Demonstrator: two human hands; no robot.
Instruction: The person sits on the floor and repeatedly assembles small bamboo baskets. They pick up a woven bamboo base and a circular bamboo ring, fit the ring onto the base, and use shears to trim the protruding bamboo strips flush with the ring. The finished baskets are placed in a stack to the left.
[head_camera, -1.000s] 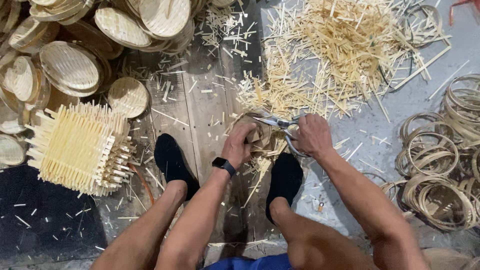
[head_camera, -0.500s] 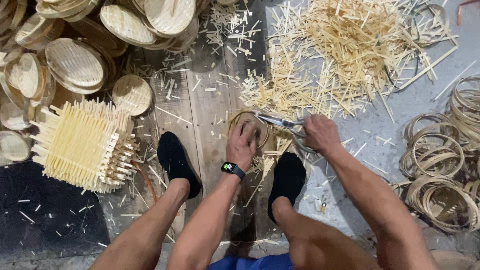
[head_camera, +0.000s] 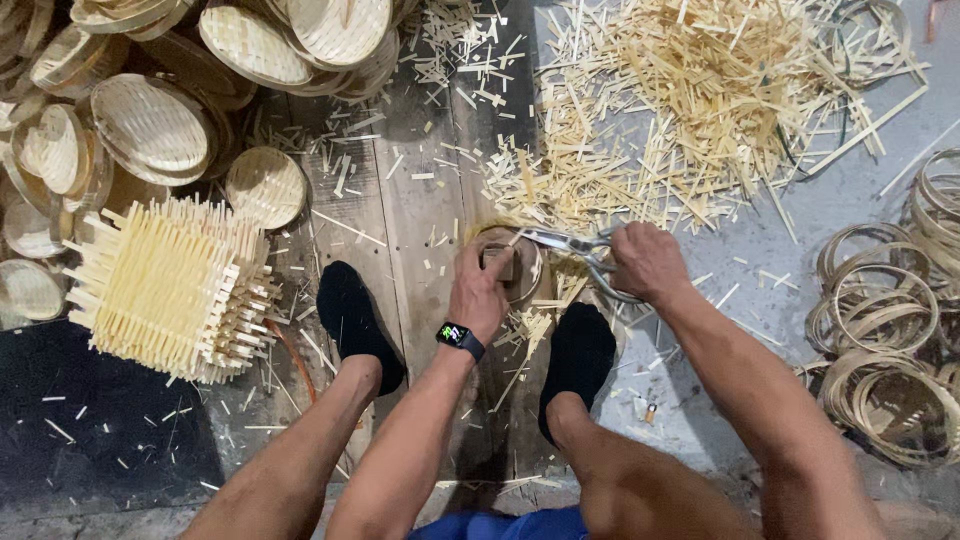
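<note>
My left hand (head_camera: 481, 290), with a smartwatch on the wrist, presses down on a small round woven bamboo piece (head_camera: 524, 268) lying on the wooden floor between my feet. My right hand (head_camera: 649, 262) grips the handles of metal scissors (head_camera: 560, 242), whose blades reach left over the top rim of the round piece. Cut bamboo strips lie under and around the piece. Both feet in black socks (head_camera: 352, 322) frame the work spot.
A stack of square woven bamboo mats (head_camera: 170, 288) stands at left. Finished round woven lids (head_camera: 150, 125) pile up at top left. A heap of bamboo offcuts (head_camera: 700, 95) fills the top right. Bamboo rings (head_camera: 885, 340) lie at right.
The round piece has been turned under my left hand, and the scissors have shifted slightly along its rim. The camera view moved a little.
</note>
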